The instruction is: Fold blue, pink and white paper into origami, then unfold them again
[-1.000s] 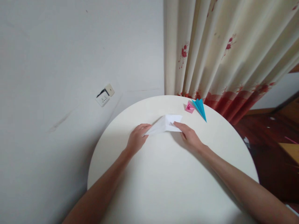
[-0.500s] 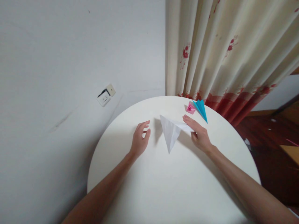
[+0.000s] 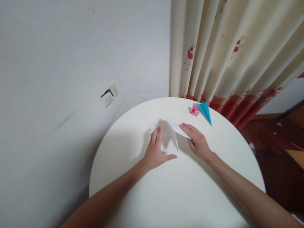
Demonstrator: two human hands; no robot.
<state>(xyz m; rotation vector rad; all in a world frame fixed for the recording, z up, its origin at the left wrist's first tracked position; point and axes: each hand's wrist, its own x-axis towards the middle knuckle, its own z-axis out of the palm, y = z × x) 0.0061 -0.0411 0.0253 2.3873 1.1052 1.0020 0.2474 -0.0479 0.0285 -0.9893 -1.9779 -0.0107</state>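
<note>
A piece of folded white paper (image 3: 175, 129) is held up just above the table, one flap pointing down and seen nearly edge-on. My right hand (image 3: 196, 139) grips its right side, fingers on top and thumb beneath. To the left of the paper, my left hand (image 3: 156, 150) is open, with its thumb stretched out to the right below the paper's lower tip and the fingers raised. No contact between the left hand and the paper can be made out.
The round white table (image 3: 180, 196) stands against a wall with a socket (image 3: 107, 99). Near its far right edge lie a pink folded paper (image 3: 194, 110) and a blue paper plane (image 3: 205, 112). A patterned curtain (image 3: 218, 57) hangs behind them.
My left hand has moved right, close to the paper, and its thumb has spread. The right hand has shifted slightly left, and the paper has turned so its hanging flap looks narrower.
</note>
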